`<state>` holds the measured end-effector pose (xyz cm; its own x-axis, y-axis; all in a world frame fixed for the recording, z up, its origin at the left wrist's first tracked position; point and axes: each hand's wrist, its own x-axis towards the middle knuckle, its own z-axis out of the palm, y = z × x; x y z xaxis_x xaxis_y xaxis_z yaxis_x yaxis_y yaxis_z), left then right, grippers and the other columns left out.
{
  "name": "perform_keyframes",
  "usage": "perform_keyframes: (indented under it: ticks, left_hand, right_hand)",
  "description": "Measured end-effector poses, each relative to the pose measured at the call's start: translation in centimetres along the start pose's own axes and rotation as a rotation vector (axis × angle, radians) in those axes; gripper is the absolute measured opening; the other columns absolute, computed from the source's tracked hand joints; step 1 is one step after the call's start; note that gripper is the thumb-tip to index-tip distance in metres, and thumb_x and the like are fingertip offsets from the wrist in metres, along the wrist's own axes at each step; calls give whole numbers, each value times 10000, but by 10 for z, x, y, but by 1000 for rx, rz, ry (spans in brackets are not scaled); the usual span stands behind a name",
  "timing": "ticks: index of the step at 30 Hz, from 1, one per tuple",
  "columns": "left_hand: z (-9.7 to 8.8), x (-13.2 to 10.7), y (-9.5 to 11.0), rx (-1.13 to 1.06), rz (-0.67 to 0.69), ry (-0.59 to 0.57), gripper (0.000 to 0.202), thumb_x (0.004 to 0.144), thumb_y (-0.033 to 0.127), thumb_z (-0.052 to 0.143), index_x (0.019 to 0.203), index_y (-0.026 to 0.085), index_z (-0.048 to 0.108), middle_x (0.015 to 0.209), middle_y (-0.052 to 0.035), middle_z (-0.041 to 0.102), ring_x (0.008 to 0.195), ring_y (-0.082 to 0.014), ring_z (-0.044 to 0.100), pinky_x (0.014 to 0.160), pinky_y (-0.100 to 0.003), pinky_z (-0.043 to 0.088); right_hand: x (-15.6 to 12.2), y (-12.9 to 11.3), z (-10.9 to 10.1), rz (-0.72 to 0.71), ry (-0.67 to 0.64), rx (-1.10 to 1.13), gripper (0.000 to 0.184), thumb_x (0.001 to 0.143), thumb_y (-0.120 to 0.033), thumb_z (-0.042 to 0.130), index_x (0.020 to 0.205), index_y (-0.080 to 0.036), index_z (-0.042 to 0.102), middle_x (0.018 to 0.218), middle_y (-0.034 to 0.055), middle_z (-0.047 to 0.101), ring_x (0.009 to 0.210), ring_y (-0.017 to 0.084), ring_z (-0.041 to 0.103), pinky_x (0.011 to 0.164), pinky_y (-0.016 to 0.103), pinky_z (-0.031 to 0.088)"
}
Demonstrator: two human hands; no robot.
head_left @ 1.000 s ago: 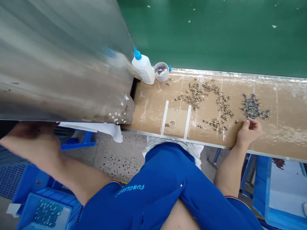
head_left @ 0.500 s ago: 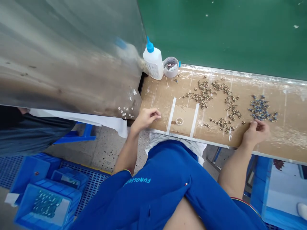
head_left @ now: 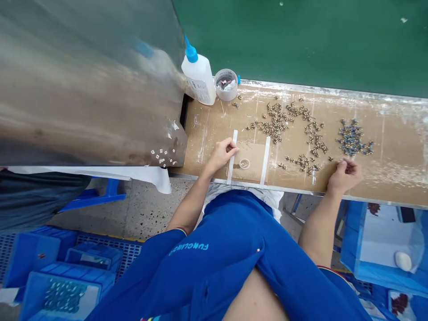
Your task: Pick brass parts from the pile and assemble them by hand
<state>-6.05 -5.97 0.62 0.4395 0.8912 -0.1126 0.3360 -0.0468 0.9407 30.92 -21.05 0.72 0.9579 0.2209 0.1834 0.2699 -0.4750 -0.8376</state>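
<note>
My left hand [head_left: 222, 154] is at the left white tape strip [head_left: 230, 168], its thumb and fingers pinched together. Whatever those fingertips hold is too small to make out. Just right of it, on a taped-down cardboard piece [head_left: 257, 154], lies a small clear round dish [head_left: 244, 164] with a little something in it. My right hand [head_left: 345, 176] rests at the near side of a pile of small blue-and-gold metal pieces [head_left: 352, 137]. Its fingers are curled together, and their contents are hidden. Loose gold-coloured pieces [head_left: 277, 122] are scattered between the hands.
A white bottle with a blue nozzle [head_left: 200, 80] stands at the back left beside a small tub [head_left: 226, 91] of scraps. A metal panel [head_left: 100, 89] borders the left side, with small white bits on it. Blue crates [head_left: 351, 249] sit below the bench.
The view has shifted a little. My left hand has moved right, up to the tape strip, still pinched. My right hand has drawn back slightly from the blue-and-gold pile.
</note>
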Motion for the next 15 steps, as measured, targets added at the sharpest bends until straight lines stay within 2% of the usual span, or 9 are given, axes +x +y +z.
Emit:
perform_keyframes:
  ticks: [5,10,15]
  left_hand:
    - [12,-6,-5,-104,21,39,104,812,206,700,759,164,620,716,12,656,666,-121,595,650,-241,472]
    - [14,-1,-8,-136,97,-78,122,799,251,764,768,151,702,752,-18,721,697,-135,637,694,-260,513]
    - [23,7,-11,-123,148,-76,98,801,225,766,861,153,795,858,-48,790,760,-150,686,735,-272,531]
  right_hand:
    - [-4,-4,1,10,13,28,209,799,-25,504,763,-228,538,717,0,575,735,193,661,851,402,577]
    - [-6,-9,3,-4,-19,77,249,785,9,493,743,-233,536,686,-1,580,689,174,640,823,377,564]
    - [-22,-14,3,-88,-114,169,116,798,-98,573,783,-208,607,695,19,630,670,177,652,741,355,545]
